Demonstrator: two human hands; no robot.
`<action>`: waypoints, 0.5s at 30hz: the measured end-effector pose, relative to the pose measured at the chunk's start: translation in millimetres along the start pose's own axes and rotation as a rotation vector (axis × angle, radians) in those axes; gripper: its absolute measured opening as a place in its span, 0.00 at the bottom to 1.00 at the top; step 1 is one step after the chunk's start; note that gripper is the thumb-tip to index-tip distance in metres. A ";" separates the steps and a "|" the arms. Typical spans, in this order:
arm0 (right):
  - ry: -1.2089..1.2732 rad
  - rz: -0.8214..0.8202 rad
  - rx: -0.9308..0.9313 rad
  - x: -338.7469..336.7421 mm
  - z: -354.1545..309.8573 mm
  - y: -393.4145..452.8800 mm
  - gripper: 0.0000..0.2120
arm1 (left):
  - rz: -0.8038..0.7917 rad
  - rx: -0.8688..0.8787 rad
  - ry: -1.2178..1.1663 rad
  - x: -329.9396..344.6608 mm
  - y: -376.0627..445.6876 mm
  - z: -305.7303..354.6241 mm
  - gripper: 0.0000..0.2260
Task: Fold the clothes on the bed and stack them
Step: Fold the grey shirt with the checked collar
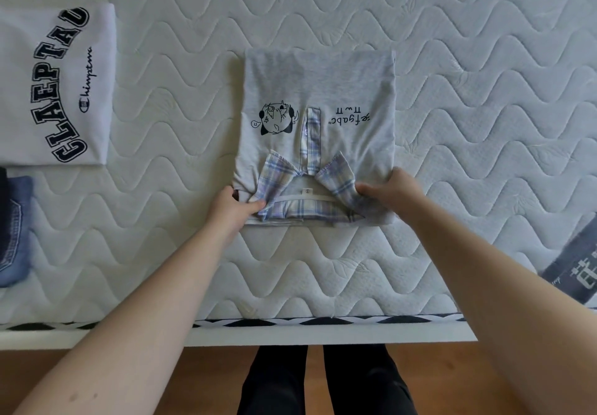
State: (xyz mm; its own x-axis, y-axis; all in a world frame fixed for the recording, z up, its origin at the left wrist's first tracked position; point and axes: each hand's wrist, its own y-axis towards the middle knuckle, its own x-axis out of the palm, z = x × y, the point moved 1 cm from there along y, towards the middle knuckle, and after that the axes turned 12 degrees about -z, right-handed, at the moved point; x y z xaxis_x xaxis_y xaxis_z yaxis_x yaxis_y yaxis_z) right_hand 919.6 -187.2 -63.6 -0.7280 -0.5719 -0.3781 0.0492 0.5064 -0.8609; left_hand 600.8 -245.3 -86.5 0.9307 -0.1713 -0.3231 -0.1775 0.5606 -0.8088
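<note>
Mattress (355, 269): hands grip folded shirt (318, 91).

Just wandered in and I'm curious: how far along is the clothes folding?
Partway. Done: a white lettered sweatshirt lies folded at the left. In hand: the grey shirt with the plaid collar is folded into a rectangle, and the left hand and right hand grip its near corners. Left: stacking it, plus denim at the left edge and a dark grey garment at the right, both cut off.
</note>
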 end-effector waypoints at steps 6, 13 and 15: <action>0.502 -0.087 -0.229 20.6 6.4 -24.2 0.21 | 0.037 -0.087 -0.459 17.4 -17.5 -7.1 0.28; 0.586 0.082 -0.092 57.8 21.5 -38.7 0.11 | 0.233 0.023 -0.472 11.0 -19.7 -8.4 0.26; 0.702 0.049 -0.045 84.8 24.4 -50.8 0.10 | 0.277 0.056 -0.488 -2.7 -20.4 -8.7 0.24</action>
State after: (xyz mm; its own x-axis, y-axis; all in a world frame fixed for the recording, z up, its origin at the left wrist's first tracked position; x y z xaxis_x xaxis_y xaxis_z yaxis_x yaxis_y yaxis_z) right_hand 872.0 -277.1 -60.3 -0.9956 -0.0041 -0.0939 0.0758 0.5558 -0.8279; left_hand 599.1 -263.3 -73.4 0.8941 0.3752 -0.2443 -0.4314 0.5756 -0.6947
